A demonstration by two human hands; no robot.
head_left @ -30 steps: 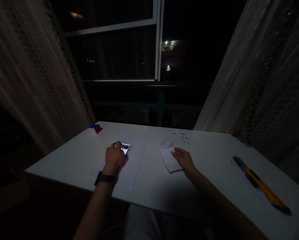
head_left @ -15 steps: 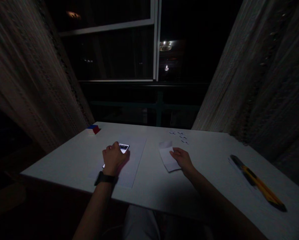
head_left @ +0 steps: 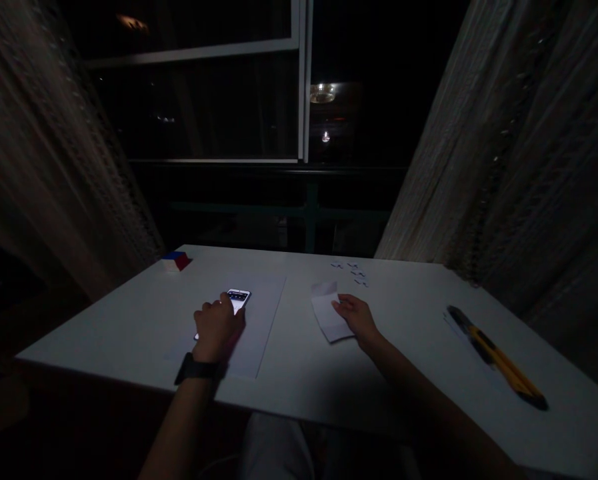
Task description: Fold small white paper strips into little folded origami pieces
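Note:
My left hand (head_left: 217, 327), with a dark watch on its wrist, lies curled over a lit phone (head_left: 237, 298) that rests on a large sheet of paper (head_left: 259, 327) on the white table (head_left: 129, 320). The phone's far end and glowing screen stick out past my fingers. My right hand (head_left: 357, 318) rests on the right edge of a small white slip of paper (head_left: 327, 312), fingers bent and pressing on it. The room is very dark.
A small red, blue and white cube (head_left: 175, 261) sits at the table's far left corner. Several tiny paper bits (head_left: 351, 272) lie beyond the slip. A yellow and black utility knife (head_left: 496, 356) lies at the right. Curtains hang on both sides of a dark window.
My left hand has slid back along the phone toward me, uncovering more of the screen. The view has shifted a little to the right. My right hand stays on the slip.

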